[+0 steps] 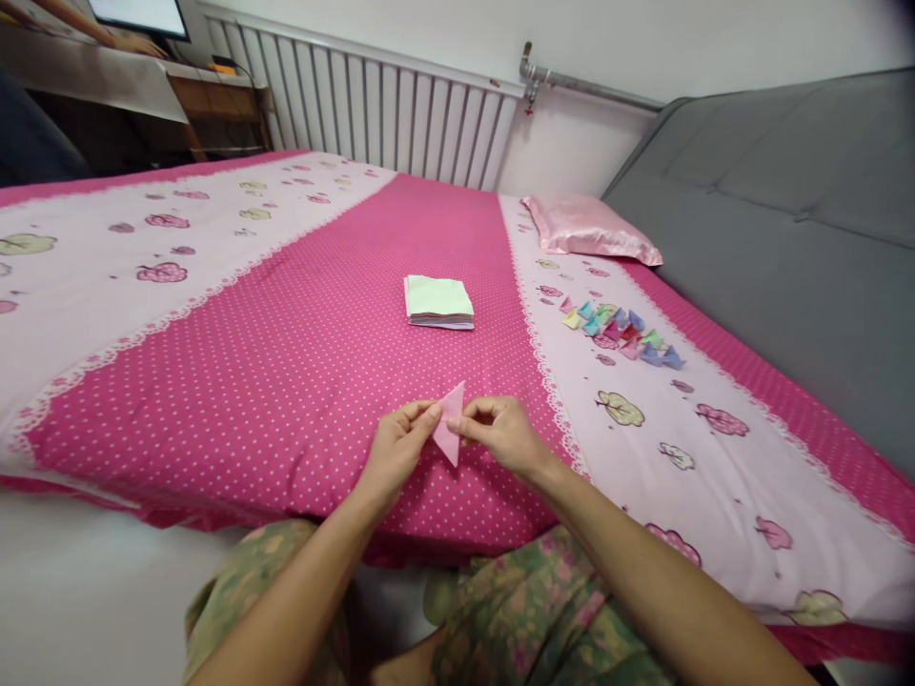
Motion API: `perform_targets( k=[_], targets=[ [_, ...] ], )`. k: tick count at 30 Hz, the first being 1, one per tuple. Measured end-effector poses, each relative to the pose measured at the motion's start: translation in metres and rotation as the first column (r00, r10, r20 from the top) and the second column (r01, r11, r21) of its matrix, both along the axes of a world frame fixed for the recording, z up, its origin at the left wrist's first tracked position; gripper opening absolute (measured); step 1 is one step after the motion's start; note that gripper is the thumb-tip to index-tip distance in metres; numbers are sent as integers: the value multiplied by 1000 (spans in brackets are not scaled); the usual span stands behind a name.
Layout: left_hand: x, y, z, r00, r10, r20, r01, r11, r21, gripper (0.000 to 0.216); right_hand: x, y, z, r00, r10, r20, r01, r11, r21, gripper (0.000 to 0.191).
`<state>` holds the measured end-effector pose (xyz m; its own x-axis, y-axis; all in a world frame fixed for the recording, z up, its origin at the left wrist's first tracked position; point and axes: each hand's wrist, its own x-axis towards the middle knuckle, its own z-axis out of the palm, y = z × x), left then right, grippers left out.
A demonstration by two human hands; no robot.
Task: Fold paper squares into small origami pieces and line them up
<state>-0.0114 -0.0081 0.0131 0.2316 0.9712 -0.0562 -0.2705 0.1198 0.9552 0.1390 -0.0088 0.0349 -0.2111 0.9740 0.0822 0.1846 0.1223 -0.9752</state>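
Observation:
A small pink folded paper triangle [449, 425] is held just above the near edge of the bed. My left hand [396, 446] pinches its left side between thumb and fingers. My right hand [500, 432] pinches its right side the same way. Farther out on the bed lies a stack of square paper sheets [438, 301] with a pale green sheet on top. To the right of it, several small folded paper pieces [620, 332] in pink, blue, green and yellow lie in a loose row.
The bed [286, 362] has a pink dotted cover with white flowered borders. A pink pillow [586, 227] lies at the head by a grey padded headboard [786, 210]. A white radiator [378, 110] lines the far wall. Another person's hand [132, 42] rests at a desk, far left.

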Motion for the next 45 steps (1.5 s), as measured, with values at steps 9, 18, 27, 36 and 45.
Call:
perform_targets(
  k=[9, 18, 27, 36, 45],
  targets=[
    [-4, 3, -5, 999, 42, -1, -42, 998, 47, 27, 1, 3, -2, 987, -2, -160, -18, 992, -121, 27],
    [3, 4, -9, 960, 19, 279, 15, 993, -121, 22, 1, 0, 4, 942, 85, -326, -148, 973, -176, 24],
    [7, 1, -10, 938, -12, 347, 69, 986, -153, 19, 2, 2, 2, 929, 36, -368, -108, 978, -179, 21],
    [6, 1, -8, 937, -17, 348, 70, 987, -142, 19, 3, 1, 5, 917, 84, -389, -173, 964, -200, 19],
    [4, 2, -12, 990, 38, 132, -41, 999, 22, 26, 4, 2, 2, 931, 75, -358, -139, 978, -158, 17]
  ],
)
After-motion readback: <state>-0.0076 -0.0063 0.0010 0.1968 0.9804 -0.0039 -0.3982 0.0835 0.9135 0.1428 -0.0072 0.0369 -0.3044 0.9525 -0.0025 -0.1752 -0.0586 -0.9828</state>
